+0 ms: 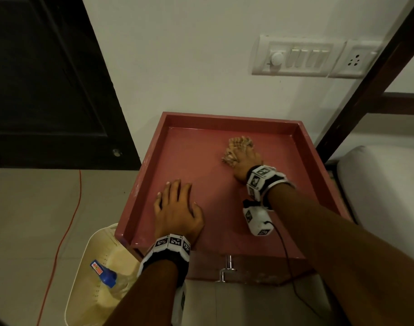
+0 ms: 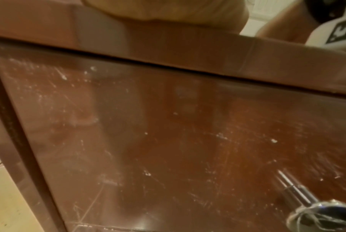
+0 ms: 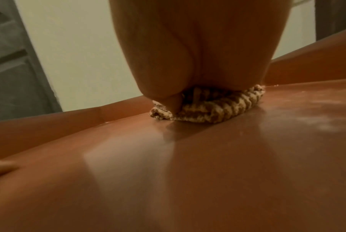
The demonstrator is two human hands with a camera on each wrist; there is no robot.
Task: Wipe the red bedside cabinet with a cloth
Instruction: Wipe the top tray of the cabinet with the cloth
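Observation:
The red bedside cabinet (image 1: 201, 156) has a tray-like top with a raised rim. My right hand (image 1: 246, 164) presses a bunched brown-and-cream patterned cloth (image 1: 239, 147) onto the far right part of the top. In the right wrist view my thumb digs into the cloth (image 3: 217, 108) and the palm covers it. My left hand (image 1: 177, 208) lies flat with spread fingers on the front left of the top and holds nothing. The left wrist view shows the scuffed cabinet front (image 2: 168, 141) and its chrome handle (image 2: 307, 204).
A cream bin (image 1: 93, 255) with a blue-capped bottle (image 1: 107, 276) stands on the floor, left of the cabinet. A red cable (image 1: 67, 220) runs over the tiles. A dark door (image 1: 48, 90), a wall switch panel (image 1: 300, 57) and a white mattress (image 1: 384, 184) surround the cabinet.

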